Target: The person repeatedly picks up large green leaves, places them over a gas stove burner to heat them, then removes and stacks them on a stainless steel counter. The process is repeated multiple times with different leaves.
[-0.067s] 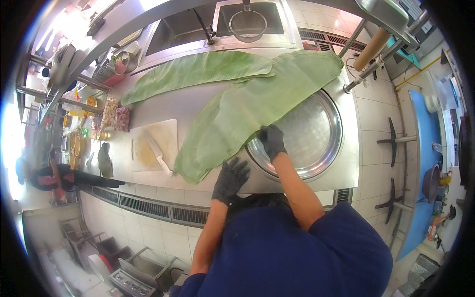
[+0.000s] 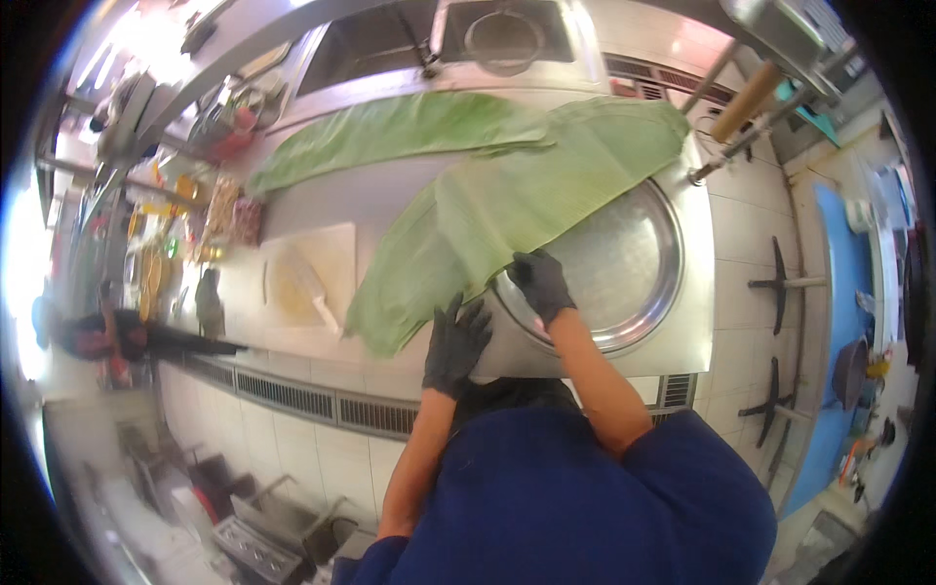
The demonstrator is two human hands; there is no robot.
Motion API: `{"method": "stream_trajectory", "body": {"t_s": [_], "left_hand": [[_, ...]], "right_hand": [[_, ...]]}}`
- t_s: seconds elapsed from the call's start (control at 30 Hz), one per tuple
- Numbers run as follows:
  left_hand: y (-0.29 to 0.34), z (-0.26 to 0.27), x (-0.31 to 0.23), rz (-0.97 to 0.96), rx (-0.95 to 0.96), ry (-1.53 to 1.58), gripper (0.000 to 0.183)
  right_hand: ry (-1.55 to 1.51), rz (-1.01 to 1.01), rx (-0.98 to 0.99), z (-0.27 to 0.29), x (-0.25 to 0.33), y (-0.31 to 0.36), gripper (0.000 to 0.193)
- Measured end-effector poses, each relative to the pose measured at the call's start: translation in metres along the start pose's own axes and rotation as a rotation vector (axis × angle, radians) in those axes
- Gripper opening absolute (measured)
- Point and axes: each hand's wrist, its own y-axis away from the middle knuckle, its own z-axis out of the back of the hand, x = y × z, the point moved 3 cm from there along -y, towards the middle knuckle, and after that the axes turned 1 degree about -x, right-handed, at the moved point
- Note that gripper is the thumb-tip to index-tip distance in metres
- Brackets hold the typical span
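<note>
A wide green banana leaf [image 2: 526, 200] slants across the metal table and partly covers a large round metal tray [image 2: 624, 268]. My right hand [image 2: 542, 285], in a black glove, pinches the leaf's near edge above the tray's left side; its fingertips are partly hidden. Left of it, my left hand [image 2: 455, 349], also black-gloved, reaches the near edge of the leaf with its fingers spread, holding nothing. Farther back lies another long banana leaf [image 2: 390, 135], its right end meeting the first one.
On the left, a knife [image 2: 314, 292] rests on a white cutting board [image 2: 339, 249]. Bags of food [image 2: 222, 210] stand beyond it. Sinks with a round strainer [image 2: 504, 41] are at the back. Another person [image 2: 107, 336] is at far left. A shelf post [image 2: 726, 161] rises at the right corner.
My left hand has moved slightly up toward the leaf's near edge. The right hand keeps its place at the edge, and the whole view has shifted a little.
</note>
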Motion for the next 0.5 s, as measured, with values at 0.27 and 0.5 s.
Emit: {"method": "stream_trajectory", "body": {"t_s": [0.27, 0.5], "left_hand": [[0.023, -0.013, -0.010, -0.038, -0.165, -0.809, 0.053], [0.085, -0.021, 0.000, -0.704, -0.090, -0.890, 0.043]], "right_hand": [[-0.480, -0.625, 0.285, -0.031, 0.033, 0.039, 0.011], [0.053, -0.379, 0.787, -0.077, 0.056, 0.100, 0.013]]}}
